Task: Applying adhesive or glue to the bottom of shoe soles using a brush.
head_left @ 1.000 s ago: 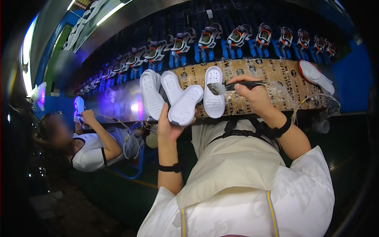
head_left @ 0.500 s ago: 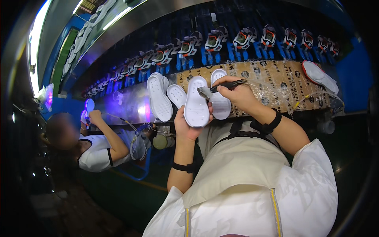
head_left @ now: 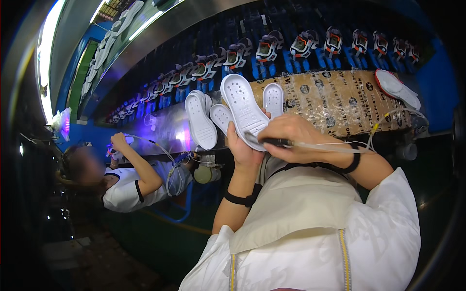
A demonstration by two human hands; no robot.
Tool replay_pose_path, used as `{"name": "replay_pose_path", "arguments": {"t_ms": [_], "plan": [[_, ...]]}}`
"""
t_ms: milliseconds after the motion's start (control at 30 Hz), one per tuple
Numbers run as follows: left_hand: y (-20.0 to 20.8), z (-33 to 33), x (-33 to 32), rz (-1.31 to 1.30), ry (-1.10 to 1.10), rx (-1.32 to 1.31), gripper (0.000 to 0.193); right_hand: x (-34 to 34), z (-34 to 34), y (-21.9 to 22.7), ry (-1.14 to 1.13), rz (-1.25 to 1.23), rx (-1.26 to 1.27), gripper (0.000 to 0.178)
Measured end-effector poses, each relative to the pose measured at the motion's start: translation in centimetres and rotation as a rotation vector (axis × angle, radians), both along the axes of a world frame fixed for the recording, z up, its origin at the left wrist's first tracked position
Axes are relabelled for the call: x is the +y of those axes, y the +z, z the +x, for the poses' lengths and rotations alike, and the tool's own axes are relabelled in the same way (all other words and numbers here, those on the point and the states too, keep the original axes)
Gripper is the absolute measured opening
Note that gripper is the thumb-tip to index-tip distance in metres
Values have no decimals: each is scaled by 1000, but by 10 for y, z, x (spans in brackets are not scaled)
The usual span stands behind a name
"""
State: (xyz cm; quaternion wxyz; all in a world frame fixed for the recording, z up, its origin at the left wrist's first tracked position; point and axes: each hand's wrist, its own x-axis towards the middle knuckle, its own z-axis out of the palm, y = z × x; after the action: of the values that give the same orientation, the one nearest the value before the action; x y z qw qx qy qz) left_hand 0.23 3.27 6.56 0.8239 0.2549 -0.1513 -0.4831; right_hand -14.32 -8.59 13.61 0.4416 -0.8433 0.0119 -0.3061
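A white shoe sole (head_left: 241, 99), its hollow side up, is tilted in my left hand (head_left: 245, 151), fingers and thumb wrapped round its near end. My right hand (head_left: 293, 137) grips a brush (head_left: 275, 141) by its black handle, with a clear tube running back from it along my wrist. The brush's tip lies on the near end of the sole. Behind it, a white sole (head_left: 222, 116) lies to the left and another white sole (head_left: 274, 99) to the right. Further left, a white sole (head_left: 201, 123) rests on others.
Brown printed cardboard (head_left: 335, 99) under clear film covers the bench. A red-edged white shoe part (head_left: 397, 90) lies at its right end. Shoe uppers (head_left: 267, 48) stand on blue holders along the back. At left sits a co-worker (head_left: 133, 189), beside a hanging round container (head_left: 207, 173).
The held sole has tilted and its far end has shifted up and left. My right hand has brought the brush down from the sole's middle to its near end.
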Motion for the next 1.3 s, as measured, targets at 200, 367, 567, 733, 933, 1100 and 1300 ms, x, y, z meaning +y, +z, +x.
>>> {"name": "replay_pose_path", "arguments": {"t_ms": [200,367,567,733,933,1100,1300], "plan": [[2,-11,1,-115,-52,343,69,-19,2,24,-59,81,-36,20],[17,-29,3,-9,-181,166,61,-22,34,10,-351,92,-325,24],[11,-16,2,19,-67,212,58,-24,29,3,4,57,-351,29],[9,-17,2,49,-35,195,57,-22,28,-2,-126,-52,-342,28],[13,-15,4,-61,-73,99,63,-21,21,5,182,-38,-309,33],[19,-12,2,-91,-3,159,58,-17,14,9,43,-213,-252,31],[33,-12,-6,-6,102,185,62,-17,8,11,-3,-126,-170,30]]}}
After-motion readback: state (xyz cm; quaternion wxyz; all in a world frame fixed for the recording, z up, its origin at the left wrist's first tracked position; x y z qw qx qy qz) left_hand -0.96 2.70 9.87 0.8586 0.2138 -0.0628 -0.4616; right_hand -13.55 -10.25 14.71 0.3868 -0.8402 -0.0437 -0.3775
